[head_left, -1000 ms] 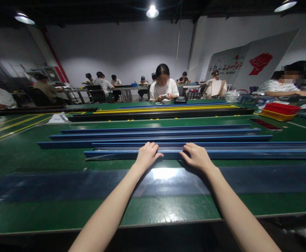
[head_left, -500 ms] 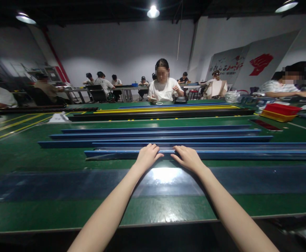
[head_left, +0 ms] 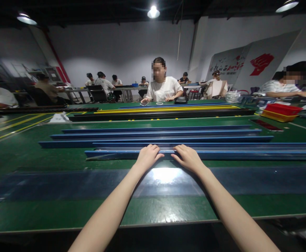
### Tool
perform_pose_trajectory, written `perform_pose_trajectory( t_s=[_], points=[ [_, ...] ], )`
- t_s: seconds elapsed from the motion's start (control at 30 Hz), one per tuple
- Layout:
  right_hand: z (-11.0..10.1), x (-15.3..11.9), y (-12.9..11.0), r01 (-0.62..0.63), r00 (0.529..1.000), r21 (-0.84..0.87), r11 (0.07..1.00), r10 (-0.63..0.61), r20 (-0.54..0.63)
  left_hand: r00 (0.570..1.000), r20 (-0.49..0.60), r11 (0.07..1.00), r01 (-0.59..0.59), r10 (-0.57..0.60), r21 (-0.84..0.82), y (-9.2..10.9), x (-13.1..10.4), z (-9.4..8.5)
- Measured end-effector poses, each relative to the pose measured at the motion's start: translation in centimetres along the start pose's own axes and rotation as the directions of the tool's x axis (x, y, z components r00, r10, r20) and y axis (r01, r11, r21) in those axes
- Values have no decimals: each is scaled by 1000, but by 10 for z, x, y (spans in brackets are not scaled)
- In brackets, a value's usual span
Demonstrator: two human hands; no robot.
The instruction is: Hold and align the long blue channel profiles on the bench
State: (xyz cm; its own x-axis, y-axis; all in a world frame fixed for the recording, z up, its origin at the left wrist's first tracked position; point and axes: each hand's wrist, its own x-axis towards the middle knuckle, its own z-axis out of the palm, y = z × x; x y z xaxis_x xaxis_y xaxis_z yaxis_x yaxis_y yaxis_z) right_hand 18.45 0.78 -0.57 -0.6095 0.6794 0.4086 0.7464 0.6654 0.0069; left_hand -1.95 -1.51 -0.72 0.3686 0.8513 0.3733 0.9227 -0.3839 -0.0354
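Observation:
A long blue channel strip (head_left: 234, 155) lies crosswise on the green table, its right end running out of view. My left hand (head_left: 149, 154) is closed over its near edge, fingers on top and thumb along the front face. Just to the right, my right hand (head_left: 186, 156) grips the same edge in mirror fashion, the thumbs pointing at each other with a small gap between. The fingertips inside the channel are partly hidden. Under my forearms a clear plastic sheet (head_left: 63, 183) lies flat, with a bright lamp reflection on it.
Several more blue strips (head_left: 155, 137) lie just beyond. Farther back are black strips (head_left: 163, 114) and yellow strips (head_left: 165, 109). At right are a dark red phone (head_left: 267, 125) and a red bin (head_left: 284, 109). A co-worker (head_left: 164, 87) sits opposite; others sit behind.
My hands and the strip stay put. The co-worker opposite has lowered the phone to the table edge, brought the raised hand down and turned the head.

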Motion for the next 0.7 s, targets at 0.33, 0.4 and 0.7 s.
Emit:
perform_pose_trajectory(
  t_s=[0.33, 0.4, 0.7],
  points=[
    [3, 0, 0, 24, 1000, -17, 1000, -24, 0, 1000, -5, 1000, 13, -13, 19, 0, 0, 1],
    [3, 0, 0, 22, 1000, -7, 1000, -22, -9, 1000, -24, 999, 14, -13, 35, 0, 0, 0],
    [0, 0, -2, 40, 997, -23, 999, -41, -71, 996, -86, 999, 33, -29, 44, 0, 1, -4]
  ],
)
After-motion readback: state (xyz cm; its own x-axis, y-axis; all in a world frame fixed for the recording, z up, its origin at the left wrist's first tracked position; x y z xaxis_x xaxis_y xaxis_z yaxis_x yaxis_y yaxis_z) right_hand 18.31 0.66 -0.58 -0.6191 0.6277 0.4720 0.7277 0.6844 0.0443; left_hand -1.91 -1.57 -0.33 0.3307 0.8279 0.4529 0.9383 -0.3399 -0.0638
